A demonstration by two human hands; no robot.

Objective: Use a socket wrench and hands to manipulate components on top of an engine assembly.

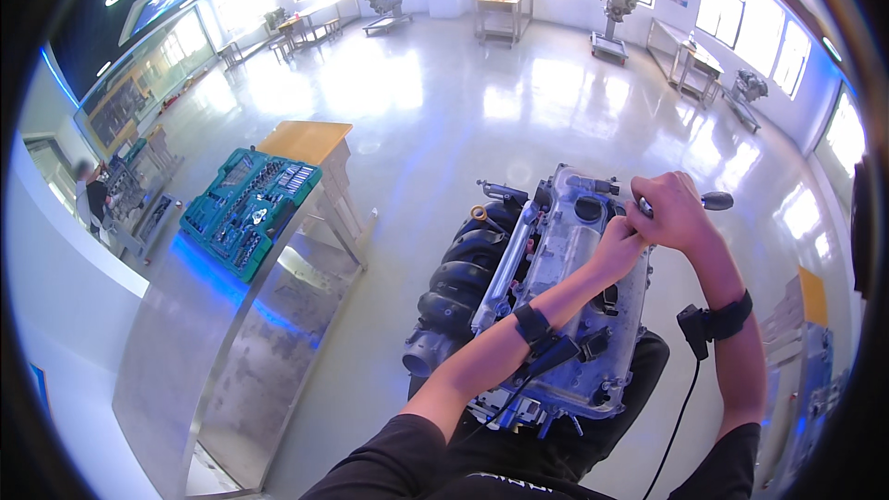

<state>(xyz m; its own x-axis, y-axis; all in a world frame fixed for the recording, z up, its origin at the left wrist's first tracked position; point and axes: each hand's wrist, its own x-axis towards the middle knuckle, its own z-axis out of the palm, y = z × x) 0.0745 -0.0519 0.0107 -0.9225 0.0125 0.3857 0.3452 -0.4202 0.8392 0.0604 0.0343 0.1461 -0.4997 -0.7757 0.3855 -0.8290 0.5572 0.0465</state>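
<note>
A car engine [579, 296] with a grey valve cover stands in front of me, black intake pipes [454, 282] along its left side. Over the far right edge of the cover my right hand [676, 208] is closed round a ratchet wrench [718, 201]. The rounded handle end sticks out to the right, and a bit of shiny metal shows at the left of the fist. My left hand [619, 248] is closed just below and against the right one. What its fingers hold is hidden. An oil filler cap [588, 208] sits left of the hands.
On a metal bench [278, 315] to my left lies an open green socket set case [250, 208], beside a wooden board [306, 136]. A person [95, 194] is at the far left. Tables [502, 5] and engines on stands [616, 9] line the far walls.
</note>
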